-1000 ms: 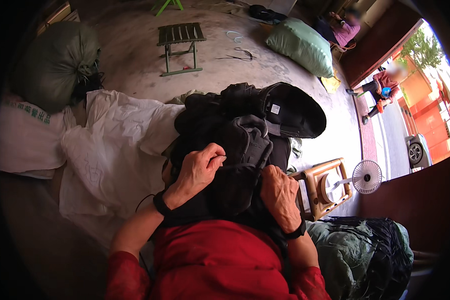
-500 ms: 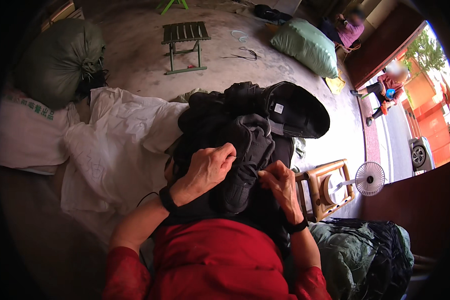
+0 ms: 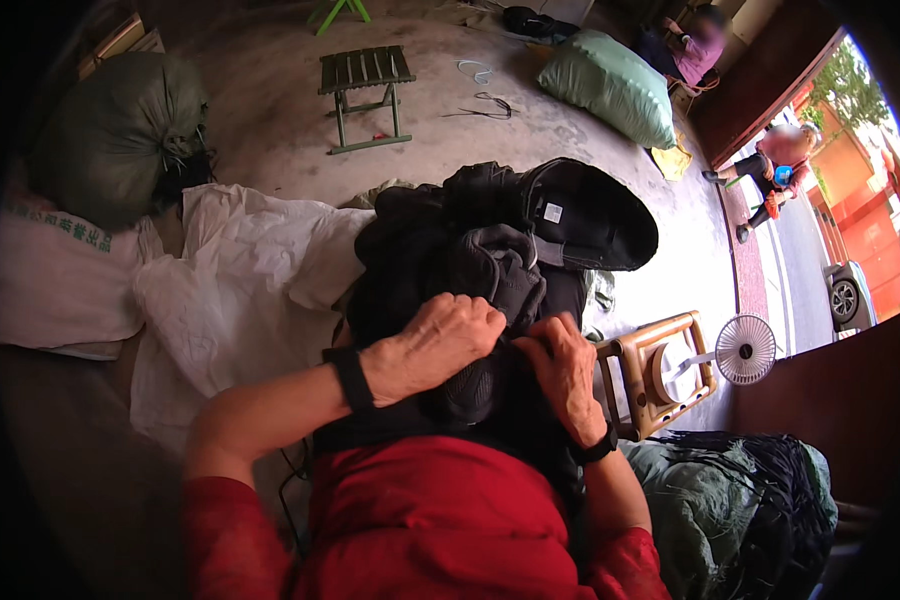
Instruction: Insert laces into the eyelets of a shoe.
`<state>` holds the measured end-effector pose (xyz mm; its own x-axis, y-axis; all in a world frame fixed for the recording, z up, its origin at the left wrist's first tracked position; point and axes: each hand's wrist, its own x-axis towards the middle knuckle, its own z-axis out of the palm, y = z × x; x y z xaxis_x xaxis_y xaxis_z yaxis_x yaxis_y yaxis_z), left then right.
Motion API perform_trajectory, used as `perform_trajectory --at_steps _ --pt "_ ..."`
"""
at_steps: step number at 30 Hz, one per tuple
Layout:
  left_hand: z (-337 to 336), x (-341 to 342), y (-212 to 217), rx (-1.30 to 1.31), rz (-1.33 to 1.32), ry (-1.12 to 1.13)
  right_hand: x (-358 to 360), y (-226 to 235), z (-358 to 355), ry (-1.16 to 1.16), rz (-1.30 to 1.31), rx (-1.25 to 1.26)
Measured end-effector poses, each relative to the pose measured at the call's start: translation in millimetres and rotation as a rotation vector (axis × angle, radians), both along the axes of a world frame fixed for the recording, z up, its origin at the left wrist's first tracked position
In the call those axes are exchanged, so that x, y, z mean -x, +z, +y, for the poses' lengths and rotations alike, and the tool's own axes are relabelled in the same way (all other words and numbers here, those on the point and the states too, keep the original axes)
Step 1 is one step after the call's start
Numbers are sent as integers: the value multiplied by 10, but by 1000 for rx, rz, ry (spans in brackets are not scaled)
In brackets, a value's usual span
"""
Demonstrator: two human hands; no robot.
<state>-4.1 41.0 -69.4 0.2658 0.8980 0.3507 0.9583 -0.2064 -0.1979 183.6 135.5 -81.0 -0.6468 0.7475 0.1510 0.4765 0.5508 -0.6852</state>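
On my lap lies a black lace-up shoe (image 3: 473,392), its toe toward me and its grey-black tongue and collar (image 3: 515,280) away from me. My left hand (image 3: 442,338) is closed in a pinch over the lacing, its back covering much of the shoe's middle. What its fingertips hold is hidden. Just right of the shoe, my right hand (image 3: 562,372) pinches a black shoelace between thumb and finger. Beyond the shoe, a heap of black pieces (image 3: 405,235) rests on my legs, with one hollow black piece (image 3: 600,215) showing a small white label inside.
White sacks (image 3: 235,290) and a stuffed dark green sack (image 3: 120,130) stand left. A folding stool (image 3: 368,68) is ahead. At right are a bamboo stool (image 3: 610,385), a small fan (image 3: 745,350) and a green-black bundle (image 3: 710,500). Two people sit far right.
My left hand has moved right and slightly down, across the lacing and close to my right hand. The right hand stays beside the shoe. The view has shifted slightly.
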Motion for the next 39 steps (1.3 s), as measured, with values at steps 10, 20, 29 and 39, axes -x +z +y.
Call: perform_trajectory --at_steps 10,20,29,39 --pt "163 415 309 52 -117 -436 -61 272 508 588 -154 -716" --pt "309 396 123 200 -370 -354 101 198 624 637 -348 -426" --pt "154 256 89 78 -531 -313 159 194 574 235 -5 246" --pt "177 197 67 35 -560 -276 146 259 546 516 -376 -257"
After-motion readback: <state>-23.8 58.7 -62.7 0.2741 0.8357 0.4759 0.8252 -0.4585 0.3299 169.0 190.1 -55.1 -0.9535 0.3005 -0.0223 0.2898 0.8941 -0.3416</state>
